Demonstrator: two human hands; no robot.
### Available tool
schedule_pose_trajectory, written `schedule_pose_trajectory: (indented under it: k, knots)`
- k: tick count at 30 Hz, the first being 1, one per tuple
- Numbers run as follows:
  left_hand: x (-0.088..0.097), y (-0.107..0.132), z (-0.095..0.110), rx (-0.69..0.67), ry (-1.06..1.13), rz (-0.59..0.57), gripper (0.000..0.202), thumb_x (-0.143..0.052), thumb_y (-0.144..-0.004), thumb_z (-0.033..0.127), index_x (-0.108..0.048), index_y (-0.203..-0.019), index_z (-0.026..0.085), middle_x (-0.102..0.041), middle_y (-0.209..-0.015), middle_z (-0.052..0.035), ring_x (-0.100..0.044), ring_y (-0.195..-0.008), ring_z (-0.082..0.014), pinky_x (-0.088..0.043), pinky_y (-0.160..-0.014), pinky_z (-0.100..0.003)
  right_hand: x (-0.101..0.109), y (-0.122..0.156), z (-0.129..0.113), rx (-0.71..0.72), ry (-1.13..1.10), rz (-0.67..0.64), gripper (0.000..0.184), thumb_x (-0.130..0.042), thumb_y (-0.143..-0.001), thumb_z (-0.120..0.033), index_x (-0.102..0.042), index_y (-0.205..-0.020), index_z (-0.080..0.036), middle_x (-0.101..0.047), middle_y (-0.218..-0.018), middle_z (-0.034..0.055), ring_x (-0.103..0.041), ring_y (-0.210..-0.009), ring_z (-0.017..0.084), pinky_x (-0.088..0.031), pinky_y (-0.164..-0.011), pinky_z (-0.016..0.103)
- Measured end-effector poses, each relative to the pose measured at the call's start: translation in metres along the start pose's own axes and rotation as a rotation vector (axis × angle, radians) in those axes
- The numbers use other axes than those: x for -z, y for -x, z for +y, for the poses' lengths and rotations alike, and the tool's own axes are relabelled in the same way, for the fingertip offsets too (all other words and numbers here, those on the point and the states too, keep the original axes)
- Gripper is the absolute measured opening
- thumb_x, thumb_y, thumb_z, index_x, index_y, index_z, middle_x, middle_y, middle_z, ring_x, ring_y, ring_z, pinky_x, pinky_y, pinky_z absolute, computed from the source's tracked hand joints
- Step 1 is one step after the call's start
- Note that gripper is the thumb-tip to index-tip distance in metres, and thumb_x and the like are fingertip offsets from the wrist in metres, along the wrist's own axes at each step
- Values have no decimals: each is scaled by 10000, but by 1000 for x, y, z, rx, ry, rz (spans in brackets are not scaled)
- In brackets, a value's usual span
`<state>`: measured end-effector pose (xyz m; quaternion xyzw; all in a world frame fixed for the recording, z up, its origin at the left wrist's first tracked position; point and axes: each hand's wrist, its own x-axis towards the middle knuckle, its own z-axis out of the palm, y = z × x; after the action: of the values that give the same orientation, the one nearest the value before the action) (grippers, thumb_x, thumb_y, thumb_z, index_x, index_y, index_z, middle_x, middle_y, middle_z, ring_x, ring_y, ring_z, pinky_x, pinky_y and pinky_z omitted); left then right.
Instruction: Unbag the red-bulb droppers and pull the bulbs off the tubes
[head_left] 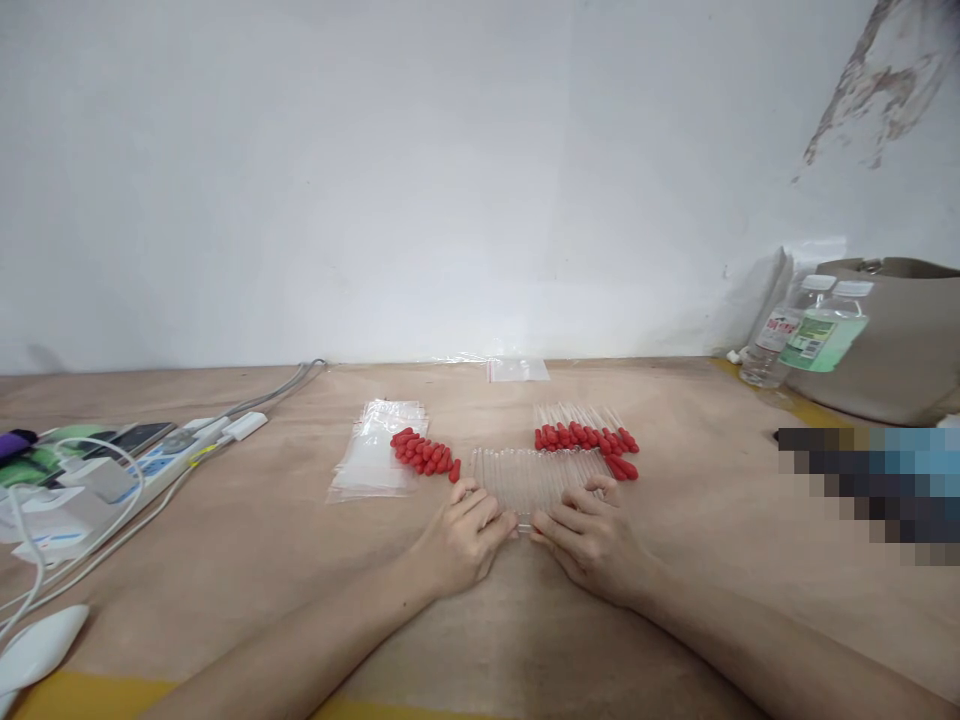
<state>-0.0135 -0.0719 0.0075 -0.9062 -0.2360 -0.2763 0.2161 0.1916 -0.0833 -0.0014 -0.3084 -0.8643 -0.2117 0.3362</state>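
Clear tubes [510,475] lie in a row on the desk [480,640], just beyond and between my left hand [472,530] and right hand [592,535], both curled against the near corners; whether they grip, I can't tell. Red-bulbed droppers [574,436] crowd the row's far right side; red bulbs [425,454] overlap plastic bags [375,455] at left. Farther out: a power strip [157,466] left, bottles [821,340] right.

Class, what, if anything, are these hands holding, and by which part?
The left hand and right hand touch the row of clear tubes at its sides and near end; whether they grip it cannot be told.
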Motion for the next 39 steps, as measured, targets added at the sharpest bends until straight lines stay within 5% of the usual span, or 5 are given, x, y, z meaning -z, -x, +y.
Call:
schedule_pose_trajectory:
  k: [6, 20, 25, 32, 39]
  knots:
    - [1, 4, 2, 7, 62, -10, 155, -435, -853, 145, -560, -763, 134, -441, -607, 3, -389, -610, -117, -325, -693, -303, -7, 10, 1, 63, 61, 81, 84, -527, -821, -205, -600, -862, -198, -546, -567, -38, -459, -645, 102, -241, -746, 332]
    - [1, 10, -1, 42, 155, 25, 130, -438, -850, 115, -561, -815, 140, -463, -619, 1, -412, -613, -114, -325, -637, -281, 12, 16, 9, 238, 168, 181, 219, -457, -835, -126, -623, -958, -199, -644, -693, -20, -539, -757, 110, -299, -746, 312]
    - [-3, 24, -28, 210, 137, 124, 153, -437, -853, 118, -551, -949, 150, -504, -726, -30, -440, -657, -124, -380, -609, -247, 22, 18, 39, -96, 90, 172, 103, -571, -799, -235, -644, -872, -239, -612, -648, -25, -522, -634, 100, -319, -649, 280]
    - [-12, 26, -50, 335, 0, 84, 343, -321, -867, 99, -442, -1179, 173, -478, -839, -48, -482, -756, -139, -459, -668, -251, 32, 30, 115, -655, -35, -3, 341, -419, -829, -396, -672, -865, -171, -523, -720, 57, -521, -628, 153, -419, -580, 284]
    - [-17, 24, -51, 298, -121, -20, 224, -329, -872, 124, -541, -941, 147, -509, -736, -40, -515, -669, -144, -471, -635, -260, 43, 41, 145, -986, -299, -235, 372, -480, -734, -325, -559, -1039, -128, -594, -786, 65, -538, -571, 146, -446, -555, 291]
